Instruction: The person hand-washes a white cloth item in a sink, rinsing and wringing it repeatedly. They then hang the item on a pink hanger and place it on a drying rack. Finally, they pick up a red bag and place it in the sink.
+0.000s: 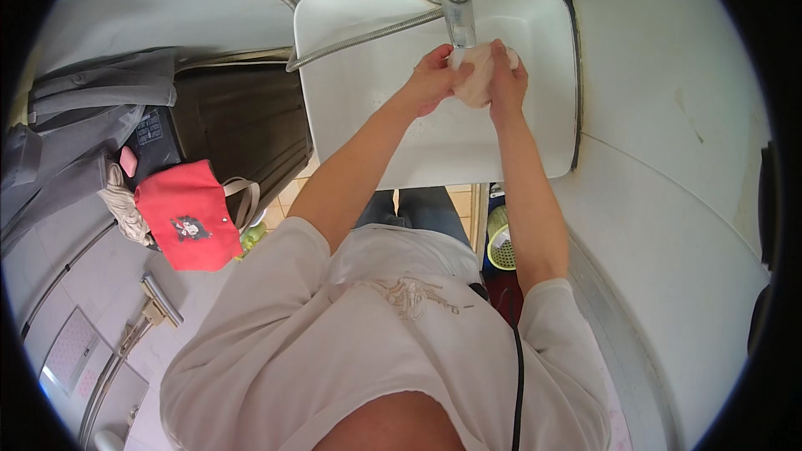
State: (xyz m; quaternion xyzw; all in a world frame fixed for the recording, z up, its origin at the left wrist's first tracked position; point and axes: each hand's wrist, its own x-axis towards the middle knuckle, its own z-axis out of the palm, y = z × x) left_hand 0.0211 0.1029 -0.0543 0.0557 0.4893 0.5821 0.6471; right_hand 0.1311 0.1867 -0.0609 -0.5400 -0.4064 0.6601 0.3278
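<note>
Both my hands hold a bunched, cream-coloured cloth (477, 78) over a white ceramic washbasin (351, 113), just below the spout of a chrome tap (460, 15). My left hand (434, 80) grips the cloth's left side, thumb across its front. On the other side, my right hand (509, 78) clasps it with the thumb pointing up towards the spout. The cloth looks wet, though I cannot tell whether water is running. Part of it is hidden behind my fingers.
A metal flexible hose (369, 37) crosses the basin's left part. Left of the basin stands a dark brown cabinet-like surface (241, 119), with a red bag (188, 216) and grey garments (94, 100) beyond. A tiled wall (664, 75) borders the right side. A green basket (501, 247) sits below.
</note>
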